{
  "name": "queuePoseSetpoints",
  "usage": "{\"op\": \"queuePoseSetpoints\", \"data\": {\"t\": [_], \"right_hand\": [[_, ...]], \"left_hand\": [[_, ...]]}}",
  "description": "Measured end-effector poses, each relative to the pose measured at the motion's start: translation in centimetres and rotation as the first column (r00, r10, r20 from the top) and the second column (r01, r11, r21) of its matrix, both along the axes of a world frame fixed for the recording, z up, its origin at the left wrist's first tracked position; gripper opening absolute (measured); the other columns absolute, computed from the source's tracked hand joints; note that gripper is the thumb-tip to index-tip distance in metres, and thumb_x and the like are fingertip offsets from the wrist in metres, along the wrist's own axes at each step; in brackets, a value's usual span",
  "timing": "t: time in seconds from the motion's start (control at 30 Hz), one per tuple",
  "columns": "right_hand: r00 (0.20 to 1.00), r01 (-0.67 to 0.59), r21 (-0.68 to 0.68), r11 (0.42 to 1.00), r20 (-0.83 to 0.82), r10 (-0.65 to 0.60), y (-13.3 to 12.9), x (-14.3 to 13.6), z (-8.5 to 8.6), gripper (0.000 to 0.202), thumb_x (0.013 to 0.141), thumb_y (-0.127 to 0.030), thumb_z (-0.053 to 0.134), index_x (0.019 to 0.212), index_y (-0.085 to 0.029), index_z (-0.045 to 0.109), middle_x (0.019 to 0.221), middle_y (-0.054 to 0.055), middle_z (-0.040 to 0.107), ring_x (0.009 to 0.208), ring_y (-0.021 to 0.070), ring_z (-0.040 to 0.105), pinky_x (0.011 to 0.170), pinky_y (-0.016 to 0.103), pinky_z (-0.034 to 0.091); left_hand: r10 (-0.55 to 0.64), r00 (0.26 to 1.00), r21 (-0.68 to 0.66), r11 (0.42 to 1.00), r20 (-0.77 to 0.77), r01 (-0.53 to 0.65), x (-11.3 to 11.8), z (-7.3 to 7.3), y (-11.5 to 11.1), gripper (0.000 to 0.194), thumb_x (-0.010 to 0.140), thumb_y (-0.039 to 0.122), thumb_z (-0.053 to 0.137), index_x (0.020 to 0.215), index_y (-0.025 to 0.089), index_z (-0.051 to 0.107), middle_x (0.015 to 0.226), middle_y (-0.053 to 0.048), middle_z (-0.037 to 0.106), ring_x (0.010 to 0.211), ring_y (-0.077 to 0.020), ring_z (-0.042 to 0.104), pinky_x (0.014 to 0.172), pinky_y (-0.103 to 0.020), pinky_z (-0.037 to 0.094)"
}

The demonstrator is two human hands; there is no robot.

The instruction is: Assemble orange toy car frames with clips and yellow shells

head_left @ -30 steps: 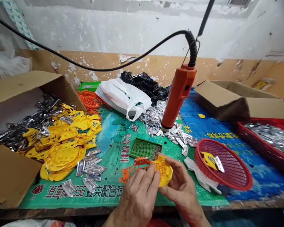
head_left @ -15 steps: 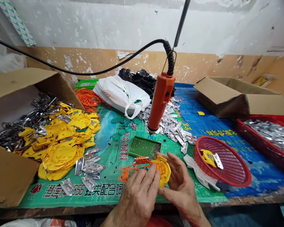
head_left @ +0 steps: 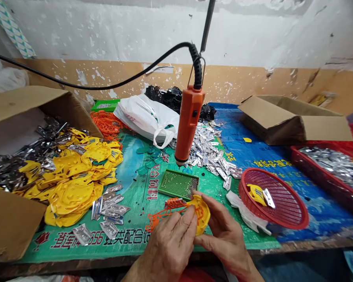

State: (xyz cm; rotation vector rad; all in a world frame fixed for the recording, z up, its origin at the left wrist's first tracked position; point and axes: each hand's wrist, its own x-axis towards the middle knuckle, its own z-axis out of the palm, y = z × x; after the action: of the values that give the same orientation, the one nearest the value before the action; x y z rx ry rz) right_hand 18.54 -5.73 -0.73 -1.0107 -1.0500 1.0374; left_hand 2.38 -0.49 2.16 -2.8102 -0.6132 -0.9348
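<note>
Between my hands is a rounded yellow plastic shell [head_left: 205, 217], tilted up with its hollow side showing. My right hand [head_left: 228, 237] holds its right edge, thumb below and fingers behind. My left hand [head_left: 172, 244] is closed, fingertips pinched at the shell's left side on an orange plastic lattice frame [head_left: 157, 220]. Part of that frame sits against the shell and part sticks out to the left, above my knuckles. Just beyond my hands lies a green perforated screw tray [head_left: 175, 183] with small screws at its right end. An orange electric screwdriver [head_left: 188, 123] hangs over it, untouched.
At left, yellow shells [head_left: 76, 192] and shiny metal-look pieces spill from a cardboard box [head_left: 14, 223]. A white plastic bag [head_left: 147, 117] and a heap of silver pieces [head_left: 211, 150] lie behind. To the right are a red basket [head_left: 285, 215] and an open carton [head_left: 285, 121].
The hanging screwdriver has swung slightly left. The view has shifted a little. Both hands keep their hold on the yellow shell and orange frame, with only small finger movement.
</note>
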Motion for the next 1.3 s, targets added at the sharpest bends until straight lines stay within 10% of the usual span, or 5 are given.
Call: {"op": "queuePoseSetpoints", "data": {"t": [0.33, 0.5, 0.6, 0.67, 1.3], "right_hand": [[0.965, -0.202, 0.05, 0.978, 0.183, 0.189, 1.4, 2.9, 2.3, 0.019, 0.07, -0.023, 0.077, 0.088, -0.029, 0.073, 0.095, 0.005, 0.071, 0.098, 0.0232, 0.064, 0.082, 0.037, 0.052], [0.962, -0.268, -0.227, 0.936, -0.111, 0.248, 2.2, 1.8, 3.3, 0.019, 0.06, -0.027, 0.082, 0.065, -0.019, 0.065, 0.07, -0.002, 0.063, 0.063, 0.0112, 0.056, 0.059, 0.023, 0.045], [0.961, -0.257, -0.41, 0.875, -0.208, 0.184, 2.8, 1.0, 2.9, 0.029, 0.058, -0.035, 0.081, 0.063, -0.017, 0.059, 0.058, -0.004, 0.061, 0.051, 0.0091, 0.051, 0.051, 0.021, 0.04], [0.964, -0.253, -0.483, 0.839, -0.202, 0.174, 3.1, 0.9, 2.4, 0.036, 0.053, -0.039, 0.083, 0.061, -0.016, 0.056, 0.054, -0.004, 0.06, 0.047, 0.0085, 0.048, 0.048, 0.021, 0.037], [0.934, -0.214, -0.538, 0.815, 0.132, 0.332, 4.0, 0.4, 2.5, 0.033, 0.065, -0.044, 0.068, 0.063, -0.018, 0.048, 0.058, -0.004, 0.047, 0.054, 0.0097, 0.04, 0.05, 0.023, 0.03]], "left_hand": [[-0.158, 0.974, -0.456, 0.863, 0.163, 0.216, -0.5, 2.8, 0.2, 0.023, 0.083, 0.006, 0.045, 0.086, 0.012, 0.067, 0.081, -0.009, 0.071, 0.069, -0.0159, 0.061, 0.066, -0.027, 0.05], [0.049, 0.981, -0.97, 0.165, 0.187, 0.176, -0.6, 2.8, 0.9, 0.015, 0.081, 0.02, 0.059, 0.069, 0.014, 0.066, 0.062, 0.001, 0.056, 0.058, -0.0094, 0.047, 0.056, -0.02, 0.037], [0.286, 0.922, -0.88, -0.322, 0.261, 0.349, -0.6, 1.1, 1.4, 0.029, 0.084, 0.041, 0.058, 0.087, 0.013, 0.065, 0.069, 0.0, 0.059, 0.055, -0.0078, 0.047, 0.052, -0.019, 0.036], [0.364, 0.892, -0.766, -0.48, 0.269, 0.427, -0.6, -0.1, 1.7, 0.041, 0.079, 0.052, 0.061, 0.084, 0.012, 0.063, 0.065, 0.0, 0.058, 0.047, -0.0061, 0.043, 0.046, -0.018, 0.034], [0.312, 0.926, -0.691, -0.621, 0.215, 0.369, -0.2, -0.8, 2.9, 0.026, 0.061, 0.024, 0.071, 0.083, 0.01, 0.068, 0.065, -0.001, 0.063, 0.046, -0.0058, 0.05, 0.044, -0.016, 0.035]]}}
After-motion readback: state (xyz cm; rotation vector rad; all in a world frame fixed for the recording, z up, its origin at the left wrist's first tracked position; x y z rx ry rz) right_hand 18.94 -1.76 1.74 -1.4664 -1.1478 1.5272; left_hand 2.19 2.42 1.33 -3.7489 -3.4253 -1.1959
